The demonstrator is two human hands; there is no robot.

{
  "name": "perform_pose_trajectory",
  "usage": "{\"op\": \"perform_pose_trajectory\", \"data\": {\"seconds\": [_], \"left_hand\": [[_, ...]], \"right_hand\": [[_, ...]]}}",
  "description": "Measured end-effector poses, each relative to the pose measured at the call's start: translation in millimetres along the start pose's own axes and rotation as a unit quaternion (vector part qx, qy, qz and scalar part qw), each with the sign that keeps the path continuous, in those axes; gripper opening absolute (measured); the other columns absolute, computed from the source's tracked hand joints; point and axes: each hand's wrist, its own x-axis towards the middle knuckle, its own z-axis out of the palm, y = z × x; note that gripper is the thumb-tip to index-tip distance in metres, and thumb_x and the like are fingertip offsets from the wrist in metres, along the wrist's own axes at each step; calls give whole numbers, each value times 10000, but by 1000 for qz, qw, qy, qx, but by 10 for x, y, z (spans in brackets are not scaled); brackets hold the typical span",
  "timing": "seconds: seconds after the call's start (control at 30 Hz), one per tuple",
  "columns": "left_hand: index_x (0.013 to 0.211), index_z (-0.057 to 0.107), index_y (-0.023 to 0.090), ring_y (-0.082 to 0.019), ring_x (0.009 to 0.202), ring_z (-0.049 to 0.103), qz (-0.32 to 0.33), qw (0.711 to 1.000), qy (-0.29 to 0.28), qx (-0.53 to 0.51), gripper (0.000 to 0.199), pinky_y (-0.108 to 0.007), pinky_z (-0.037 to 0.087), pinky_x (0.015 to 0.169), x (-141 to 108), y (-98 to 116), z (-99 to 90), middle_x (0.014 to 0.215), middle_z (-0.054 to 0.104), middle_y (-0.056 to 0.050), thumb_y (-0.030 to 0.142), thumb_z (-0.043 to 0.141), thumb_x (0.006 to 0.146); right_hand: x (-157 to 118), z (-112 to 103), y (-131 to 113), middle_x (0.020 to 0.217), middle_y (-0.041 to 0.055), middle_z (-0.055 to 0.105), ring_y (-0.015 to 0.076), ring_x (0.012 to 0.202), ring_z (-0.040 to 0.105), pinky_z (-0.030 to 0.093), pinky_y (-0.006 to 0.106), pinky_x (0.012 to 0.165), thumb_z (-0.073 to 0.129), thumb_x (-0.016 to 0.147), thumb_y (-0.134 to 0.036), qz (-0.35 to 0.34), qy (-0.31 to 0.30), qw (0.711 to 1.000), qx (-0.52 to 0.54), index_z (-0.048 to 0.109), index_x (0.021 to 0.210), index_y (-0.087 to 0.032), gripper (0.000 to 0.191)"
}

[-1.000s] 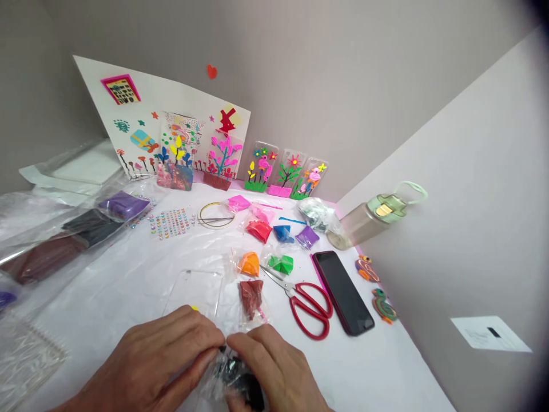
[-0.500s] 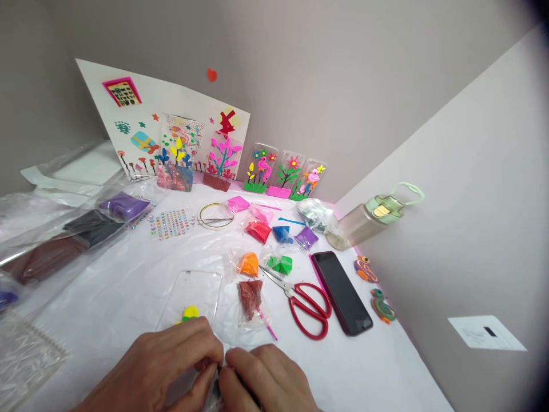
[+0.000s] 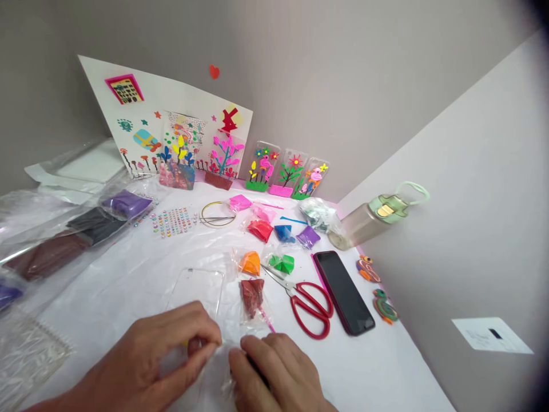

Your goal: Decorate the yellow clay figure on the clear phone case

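My left hand (image 3: pixel 171 349) is over the lower part of a clear phone case (image 3: pixel 199 289), thumb and index fingertip pinched together; anything between them is too small to make out. Beside it on the right, my right hand (image 3: pixel 274 366) has its fingers curled round a clear plastic wrapper (image 3: pixel 229 377) with something dark in it, mostly hidden. A bit of yellow shows behind my left fingers. Just beyond my right hand lies a brown clay packet (image 3: pixel 252 296) with a pink stick.
Red-handled scissors (image 3: pixel 311 309) and a black phone (image 3: pixel 345 292) lie at the right. Behind are clay packets, orange (image 3: pixel 250 263) and green (image 3: pixel 282 264), a bottle (image 3: pixel 369 220) and decorated cases (image 3: pixel 262 166). Plastic bags (image 3: pixel 55 246) cover the left side.
My hands have moved apart, my left hand drawing up and left with its fingertips pinched. My right hand has shifted slightly right. Less of the yellow on the case shows.
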Motion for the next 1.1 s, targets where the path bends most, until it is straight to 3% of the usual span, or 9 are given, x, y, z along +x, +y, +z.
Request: {"op": "perform_pose_trajectory", "data": {"seconds": [0.1, 0.13, 0.2, 0.33, 0.4, 0.5, 0.67, 0.9, 1.1], "left_hand": [[801, 593, 263, -136, 633, 613, -62, 997, 45, 10, 267, -191, 489, 593, 84, -44, -219, 693, 617, 52, 428, 493, 985], [767, 564, 261, -139, 598, 602, -72, 997, 37, -1, 326, -196, 490, 576, 112, -69, -298, 652, 596, 53, 451, 441, 1001], [729, 537, 261, -154, 588, 608, -107, 990, 88, -17, 397, -215, 503, 592, 160, -115, -431, 606, 590, 50, 475, 368, 1017], [714, 591, 260, -162, 588, 597, -143, 981, 129, -27, 400, -233, 512, 621, 225, -127, -534, 571, 577, 47, 531, 452, 973], [771, 662, 266, -163, 627, 623, -155, 979, 123, -42, 318, -236, 529, 663, 247, -109, -518, 609, 614, 45, 527, 547, 912], [832, 723, 284, -170, 749, 677, -168, 976, 112, -85, 216, -225, 547, 695, 259, -114, -467, 803, 712, 31, 491, 665, 814], [859, 720, 305, -169, 857, 672, -183, 972, 96, -115, 183, -194, 532, 737, 225, -200, -423, 858, 719, 42, 482, 717, 814], [779, 691, 275, -141, 708, 599, -207, 974, 66, -67, 323, -180, 469, 631, 163, -190, -368, 716, 654, 53, 573, 624, 884], [819, 678, 280, -151, 720, 642, -182, 982, 45, -34, 300, -182, 491, 644, 179, -175, -333, 740, 681, 50, 537, 560, 921]], "right_hand": [[-18, 107, 89, 778, 58, 702, 181, 608, 598, 458, 302, 577, 405, 1045, -130, 8, -45, 999, 9, 665, 964, -139, 272], [-32, 146, 110, 791, 64, 695, 196, 644, 612, 465, 311, 591, 417, 1060, -193, 13, -60, 998, 11, 658, 964, -142, 265], [-60, 196, 139, 826, 74, 694, 222, 701, 629, 482, 329, 622, 476, 1058, -366, 20, -89, 996, 16, 649, 961, -150, 293], [4, 107, 167, 848, 71, 698, 239, 750, 636, 497, 351, 688, 521, 988, -583, 27, -124, 991, 40, 644, 941, -167, 437], [130, 12, 173, 864, 74, 707, 236, 792, 647, 495, 351, 732, 523, 1009, -527, 22, -122, 990, 61, 648, 927, -164, 393], [392, -55, 181, 863, 61, 710, 210, 817, 653, 484, 326, 759, 527, 1045, -294, 54, -114, 984, 125, 667, 902, -172, 234], [706, 203, 216, 829, 13, 707, 147, 759, 642, 462, 250, 698, 663, 944, -134, 157, -96, 937, 296, 704, 931, -184, 65], [614, 529, 251, 809, -15, 685, 120, 747, 623, 466, 220, 705, 687, 911, -113, 270, -127, 845, 443, 723, 878, -196, 97], [542, 580, 246, 841, -3, 678, 126, 774, 625, 477, 225, 731, 693, 922, -156, 267, -114, 830, 476, 722, 921, -195, 48]]}}
